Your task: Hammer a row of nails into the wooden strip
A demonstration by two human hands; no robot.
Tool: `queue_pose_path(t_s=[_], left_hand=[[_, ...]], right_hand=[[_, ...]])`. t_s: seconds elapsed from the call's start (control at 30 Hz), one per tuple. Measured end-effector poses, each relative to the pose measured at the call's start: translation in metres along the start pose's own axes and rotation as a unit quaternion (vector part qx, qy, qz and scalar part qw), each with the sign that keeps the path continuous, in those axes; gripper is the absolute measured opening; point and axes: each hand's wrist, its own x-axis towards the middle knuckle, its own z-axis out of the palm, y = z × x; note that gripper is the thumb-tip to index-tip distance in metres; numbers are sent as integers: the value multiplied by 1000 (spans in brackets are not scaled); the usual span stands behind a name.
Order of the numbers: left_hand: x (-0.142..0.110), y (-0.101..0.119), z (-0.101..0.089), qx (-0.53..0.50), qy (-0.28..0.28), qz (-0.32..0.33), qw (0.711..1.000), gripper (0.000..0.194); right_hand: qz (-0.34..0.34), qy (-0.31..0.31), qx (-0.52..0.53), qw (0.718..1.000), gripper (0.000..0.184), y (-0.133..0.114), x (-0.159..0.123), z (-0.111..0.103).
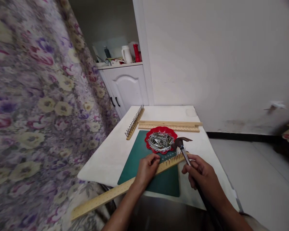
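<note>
My right hand (202,175) is wrapped around the handle of a claw hammer (180,142), its head raised over the far end of a long wooden strip (106,195). Several nails stand in a row along that end of the strip, and dotted holes run along the rest. My left hand (148,170) rests at the strip, thumb and fingers pinched together; what they hold, if anything, is too small to tell. A scalloped red dish (146,145) full of loose nails (160,141) sits just beyond my hands. Beneath lies a green mat (132,160), with several loose nails between dish and strip.
Another wooden strip (132,128) bristling with upright nails lies at the left of the white-topped table (106,160). More wooden strips (168,125) lie behind the dish. A floral curtain (38,112) hangs close on the left; a white cabinet (127,86) stands at the back.
</note>
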Motion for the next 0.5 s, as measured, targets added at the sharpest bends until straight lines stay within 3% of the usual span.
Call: queue_pose_path(t_s=[0.13,0.27,0.5], left_hand=[[21,8,-15,40,5,50,998,16],[55,13,-12,129,-62,99,985,13],[93,8,6,198,-148,41,968,13]], right_hand=[[-4,6,6,1000,36,1,2,-2],[-4,3,12,1000,34,3,3,-2],[-7,3,5,1000,32,2,4,-1]])
